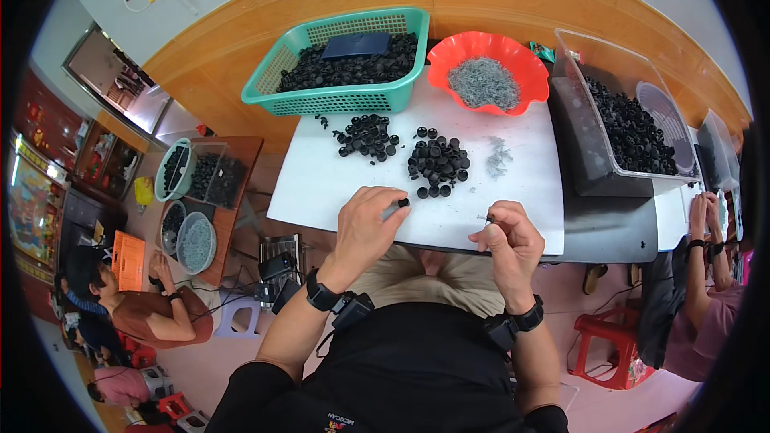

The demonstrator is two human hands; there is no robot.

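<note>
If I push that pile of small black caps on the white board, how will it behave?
The black caps lie loose, so they would likely scatter. Round and small, some may roll off the white board. They look light.

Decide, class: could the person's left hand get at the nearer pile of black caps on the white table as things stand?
Probably yes. The left hand hovers just short of the pile of black caps, with only bare white table between them, though its fingers already pinch one black cap.

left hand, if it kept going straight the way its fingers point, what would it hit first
Probably the nearer pile of black caps on the white board, ahead of the left hand and the small black cap it pinches; depth is unclear.
</note>
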